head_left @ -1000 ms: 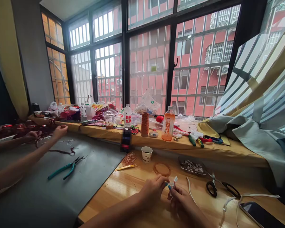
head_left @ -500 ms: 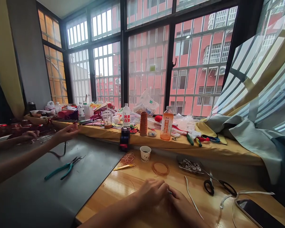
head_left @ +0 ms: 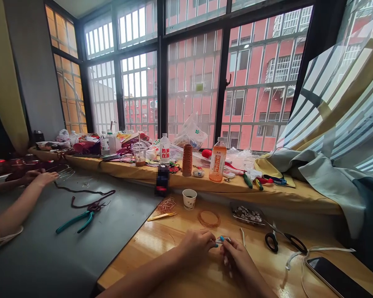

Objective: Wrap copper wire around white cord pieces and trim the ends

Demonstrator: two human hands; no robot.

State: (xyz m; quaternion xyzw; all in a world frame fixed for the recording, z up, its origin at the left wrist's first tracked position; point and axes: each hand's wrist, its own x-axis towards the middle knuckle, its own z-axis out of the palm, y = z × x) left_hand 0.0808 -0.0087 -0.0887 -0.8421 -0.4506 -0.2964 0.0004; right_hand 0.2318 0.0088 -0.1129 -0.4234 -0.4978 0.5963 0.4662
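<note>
Low in the head view, my left hand [head_left: 196, 247] and my right hand [head_left: 237, 255] meet above the wooden table. Both are closed, thumbs and fingertips pinching a thin white cord [head_left: 219, 241] that spans the small gap between them. Behind my right hand a piece of flat white cord [head_left: 243, 236] shows on the tabletop. Just beyond my hands lies a coil of thin orange-brown cord [head_left: 209, 219]. Black-handled scissors [head_left: 272, 240] rest to the right of my right hand.
At left, a co-worker's hands [head_left: 45, 179] handle wire by a dark red cord [head_left: 87, 190] and teal pliers [head_left: 76, 219] on a grey mat. Ahead stand a paper cup [head_left: 190, 199], a tray of small pieces [head_left: 248, 214] and a cluttered ledge. A phone [head_left: 332, 275] lies right.
My fingers have parted slightly, showing the white cord between them. The co-worker's raised hand has gone back left, and a dark red cord now lies across the mat and pliers.
</note>
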